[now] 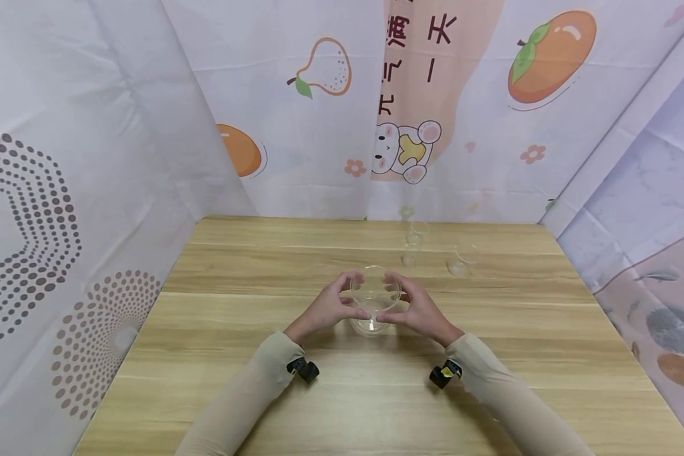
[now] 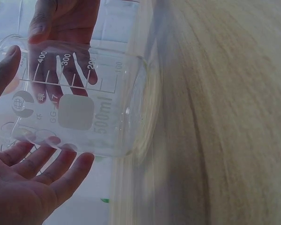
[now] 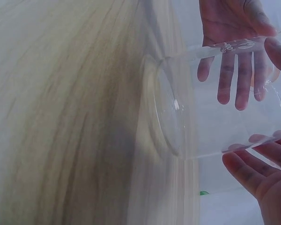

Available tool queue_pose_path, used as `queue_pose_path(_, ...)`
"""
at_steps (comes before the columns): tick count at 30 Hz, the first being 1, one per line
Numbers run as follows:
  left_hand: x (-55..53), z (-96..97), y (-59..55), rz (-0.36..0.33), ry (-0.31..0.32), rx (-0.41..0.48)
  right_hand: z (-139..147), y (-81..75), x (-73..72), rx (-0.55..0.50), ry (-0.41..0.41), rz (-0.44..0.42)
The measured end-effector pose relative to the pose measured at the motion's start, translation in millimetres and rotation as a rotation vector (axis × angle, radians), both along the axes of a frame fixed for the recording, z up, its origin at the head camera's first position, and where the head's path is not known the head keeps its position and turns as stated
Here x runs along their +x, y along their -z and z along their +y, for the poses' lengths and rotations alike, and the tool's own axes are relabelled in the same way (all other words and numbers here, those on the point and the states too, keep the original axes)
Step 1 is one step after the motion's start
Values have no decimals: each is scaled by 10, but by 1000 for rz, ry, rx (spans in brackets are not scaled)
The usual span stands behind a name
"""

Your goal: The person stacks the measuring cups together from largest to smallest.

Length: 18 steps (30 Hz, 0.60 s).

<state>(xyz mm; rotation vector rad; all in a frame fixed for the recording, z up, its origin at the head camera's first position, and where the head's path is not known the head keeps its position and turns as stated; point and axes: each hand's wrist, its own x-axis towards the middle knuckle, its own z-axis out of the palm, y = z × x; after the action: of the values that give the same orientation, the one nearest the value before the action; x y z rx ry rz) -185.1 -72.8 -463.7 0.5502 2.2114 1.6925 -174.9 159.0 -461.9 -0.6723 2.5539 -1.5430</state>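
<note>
Left hand (image 1: 332,304) and right hand (image 1: 422,311) are gripping a clear, cylindrical glass beaker (image 1: 375,290); smaller transparent glass vessels (image 1: 460,268) are sitting beyond.

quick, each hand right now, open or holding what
Left hand: holding the glass beaker from its left side.
Right hand: holding the same beaker from its right side.
</note>
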Motion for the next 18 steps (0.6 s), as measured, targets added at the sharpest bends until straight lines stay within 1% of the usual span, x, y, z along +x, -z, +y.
queue_pose_path(3,9,-1,0,-5,-5,-1,0,13,1,1,-2,-2)
queue_pose_path(10,-1,-5,53,-6,1,-5,-5,25,15,5,1,-10)
queue_pose_path(18,-1,8,32,-26,12,0,6,50,20,-5,3,-21)
